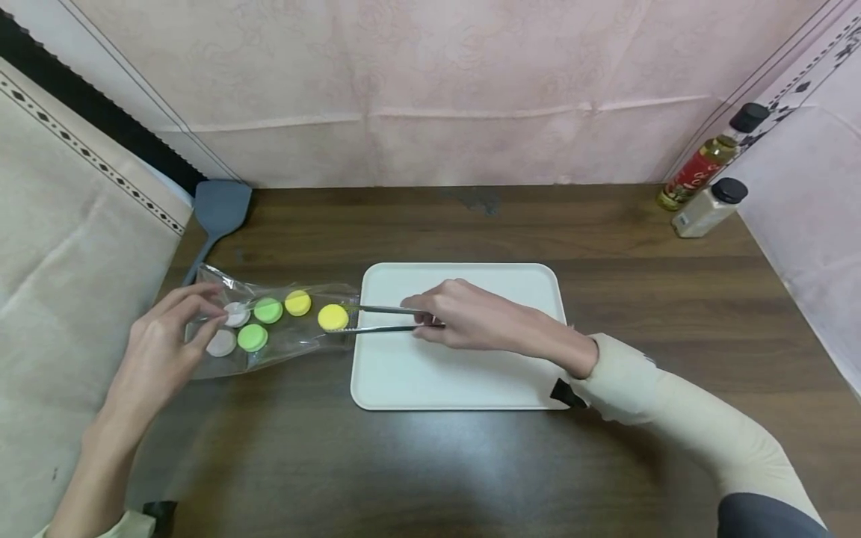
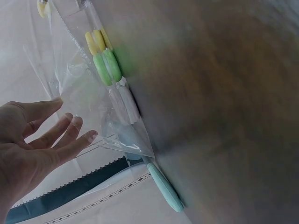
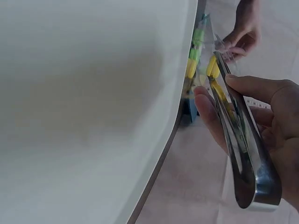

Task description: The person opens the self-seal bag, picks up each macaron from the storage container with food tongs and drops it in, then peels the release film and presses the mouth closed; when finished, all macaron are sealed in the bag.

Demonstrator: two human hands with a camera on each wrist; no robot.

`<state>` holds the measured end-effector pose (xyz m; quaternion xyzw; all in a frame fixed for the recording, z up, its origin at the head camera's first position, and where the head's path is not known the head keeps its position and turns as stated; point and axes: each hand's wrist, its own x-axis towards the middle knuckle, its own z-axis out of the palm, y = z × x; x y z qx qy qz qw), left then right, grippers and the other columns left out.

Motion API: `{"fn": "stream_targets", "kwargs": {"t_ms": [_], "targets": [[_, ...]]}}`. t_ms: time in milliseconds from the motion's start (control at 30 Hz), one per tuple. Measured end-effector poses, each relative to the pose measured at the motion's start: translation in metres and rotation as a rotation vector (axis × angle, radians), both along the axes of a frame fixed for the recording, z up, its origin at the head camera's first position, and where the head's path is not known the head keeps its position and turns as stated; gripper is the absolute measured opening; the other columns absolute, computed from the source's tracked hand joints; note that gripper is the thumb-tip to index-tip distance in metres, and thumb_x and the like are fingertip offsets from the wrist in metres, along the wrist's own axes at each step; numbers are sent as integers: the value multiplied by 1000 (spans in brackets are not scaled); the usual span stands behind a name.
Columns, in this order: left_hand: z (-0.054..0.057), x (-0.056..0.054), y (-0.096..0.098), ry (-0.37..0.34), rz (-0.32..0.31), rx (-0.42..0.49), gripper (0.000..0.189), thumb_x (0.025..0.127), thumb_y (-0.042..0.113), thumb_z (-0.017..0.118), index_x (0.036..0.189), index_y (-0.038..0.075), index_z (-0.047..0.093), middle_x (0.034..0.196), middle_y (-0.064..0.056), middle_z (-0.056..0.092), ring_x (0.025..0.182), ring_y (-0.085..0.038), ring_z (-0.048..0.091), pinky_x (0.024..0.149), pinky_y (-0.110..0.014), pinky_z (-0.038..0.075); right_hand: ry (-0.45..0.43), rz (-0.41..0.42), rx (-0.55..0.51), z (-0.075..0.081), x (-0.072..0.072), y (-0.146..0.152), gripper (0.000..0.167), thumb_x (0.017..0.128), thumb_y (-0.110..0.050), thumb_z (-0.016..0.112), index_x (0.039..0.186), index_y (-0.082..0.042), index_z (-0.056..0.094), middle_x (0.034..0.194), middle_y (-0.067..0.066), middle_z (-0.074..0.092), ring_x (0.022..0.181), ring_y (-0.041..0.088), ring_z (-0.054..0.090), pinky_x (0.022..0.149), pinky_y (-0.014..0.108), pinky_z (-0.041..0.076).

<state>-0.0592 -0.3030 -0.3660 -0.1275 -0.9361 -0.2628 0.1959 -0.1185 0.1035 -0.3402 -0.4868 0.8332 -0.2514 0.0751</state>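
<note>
A clear plastic bag (image 1: 285,359) lies left of the white tray (image 1: 403,385), holding white, green (image 1: 252,338) and yellow macarons. My left hand (image 1: 164,336) is at the bag's left end, thumb and fingers spread apart against the thin film beside a white macaron (image 1: 221,343). Over the tray, my right hand (image 1: 464,317) grips metal tongs (image 1: 386,308) pointing left. Between the tong tips is a yellow macaron (image 1: 332,317), at the bag's right end. The right wrist view shows the tongs' arms on either side of this yellow macaron (image 3: 213,67).
A grey-blue spatula (image 1: 222,209) lies behind the bag, at the table's back left. An oil bottle (image 1: 696,175) with a red label and a black-capped jar (image 1: 706,211) stand at the back right. Pale cloth (image 1: 437,90) hangs behind the wooden table (image 1: 403,478).
</note>
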Motion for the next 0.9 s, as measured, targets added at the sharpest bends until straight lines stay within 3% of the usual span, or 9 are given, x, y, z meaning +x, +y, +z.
{"fn": "stream_targets", "kwargs": {"t_ms": [200,400,600,833,900], "targets": [[-2,0,0,-9,-3,7,12,90,-16,78,95,-6,75,131,-24,72,116,-46,68,91,1,27,15,11,65,1,-6,-20,4,103,-6,73,100,-4,71,73,-3,62,62,2,43,62,18,42],[-3,-1,0,-5,-8,11,14,89,-17,79,94,-5,75,131,-24,72,114,-45,68,92,1,26,17,17,78,-2,-11,-32,7,103,-8,73,97,-5,69,72,-5,60,62,1,44,64,20,42],[-3,-1,0,2,-8,12,16,88,-18,79,95,-5,75,130,-24,72,113,-44,68,94,2,26,9,43,133,-6,-13,-48,7,103,-10,75,103,-4,72,73,-6,62,63,2,47,63,20,44],[-3,-1,0,22,-5,3,16,87,-18,80,93,-4,75,128,-23,74,111,-42,68,95,3,26,19,61,175,-9,-13,-66,20,105,-12,73,121,-1,75,74,-4,62,65,4,49,64,24,46],[-3,0,1,21,-2,2,16,87,-19,80,93,-4,75,128,-23,74,111,-43,68,94,3,26,30,59,175,-10,-12,-69,17,105,-12,73,118,-1,75,72,-6,59,65,4,49,63,24,46]]}}
